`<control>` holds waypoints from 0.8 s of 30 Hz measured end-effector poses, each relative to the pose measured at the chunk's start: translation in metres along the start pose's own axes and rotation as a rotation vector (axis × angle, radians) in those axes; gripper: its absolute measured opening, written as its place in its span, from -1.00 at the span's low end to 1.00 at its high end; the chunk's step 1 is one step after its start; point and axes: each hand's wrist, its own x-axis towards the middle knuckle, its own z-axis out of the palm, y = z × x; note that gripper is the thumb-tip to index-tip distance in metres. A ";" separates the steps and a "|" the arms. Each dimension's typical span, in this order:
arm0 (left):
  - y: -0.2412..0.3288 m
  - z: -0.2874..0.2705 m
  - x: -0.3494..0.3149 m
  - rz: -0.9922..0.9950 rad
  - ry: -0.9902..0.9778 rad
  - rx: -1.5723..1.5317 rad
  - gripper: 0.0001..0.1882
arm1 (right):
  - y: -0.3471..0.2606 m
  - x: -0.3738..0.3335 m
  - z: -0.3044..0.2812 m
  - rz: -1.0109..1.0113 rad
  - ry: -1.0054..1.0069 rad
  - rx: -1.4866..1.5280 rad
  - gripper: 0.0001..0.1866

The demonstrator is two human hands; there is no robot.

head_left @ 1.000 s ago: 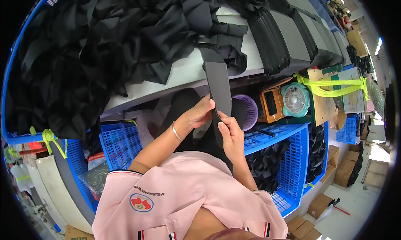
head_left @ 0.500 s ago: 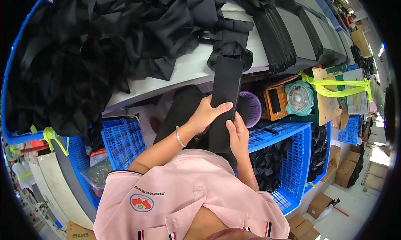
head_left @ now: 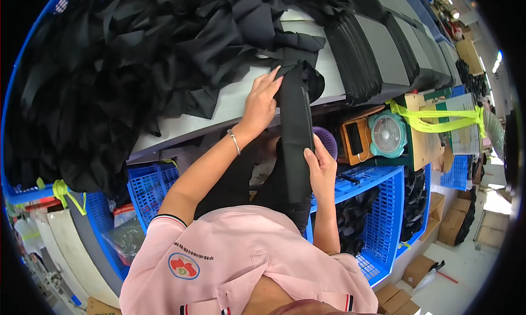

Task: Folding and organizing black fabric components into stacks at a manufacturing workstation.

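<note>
A long, flat black fabric strip (head_left: pixel 296 145) runs from the table edge down toward my lap, its far end gathered into a bunched loop (head_left: pixel 312 82). My right hand (head_left: pixel 322 169) pinches the strip's right edge between thumb and fingers, about halfway down. Up at the strip's far end, my left hand (head_left: pixel 260 104) reaches with fingers stretched and a little apart, the tips touching the cloth's left side. I cannot see that these fingers close on anything. A heap of loose black cloth pieces (head_left: pixel 164 52) covers the table to the left.
Stacked black flat pieces (head_left: pixel 378 52) stand on the grey table (head_left: pixel 192 129) at the right. Below them are a purple basket (head_left: pixel 326 142), a phone (head_left: pixel 355 137) and a small teal fan (head_left: pixel 388 134). Blue crates (head_left: pixel 378 222) flank me, the right one holding black cloth.
My left hand has left the strip's middle and moved up to its far end. My right hand stays on the strip's right edge, slightly farther right. The strip's near end has swung slightly right.
</note>
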 end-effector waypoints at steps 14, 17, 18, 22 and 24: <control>0.029 -0.041 -0.019 0.195 -0.037 0.089 -0.54 | -0.047 -0.017 0.022 -0.367 0.000 -1.269 -0.40; 0.036 -0.034 -0.037 0.228 -0.031 0.053 -0.52 | -0.043 -0.022 0.040 -0.384 -0.060 -1.211 -0.40; 0.041 -0.033 -0.044 0.241 -0.069 0.025 -0.54 | -0.042 -0.022 0.044 -0.355 -0.055 -1.178 -0.40; 0.046 -0.048 -0.050 0.237 -0.125 -0.022 -0.52 | -0.037 -0.023 0.034 -0.252 -0.006 -1.080 -0.46; 0.041 -0.052 -0.049 0.195 -0.106 0.001 -0.53 | -0.044 -0.031 0.029 -0.227 -0.018 -1.045 -0.47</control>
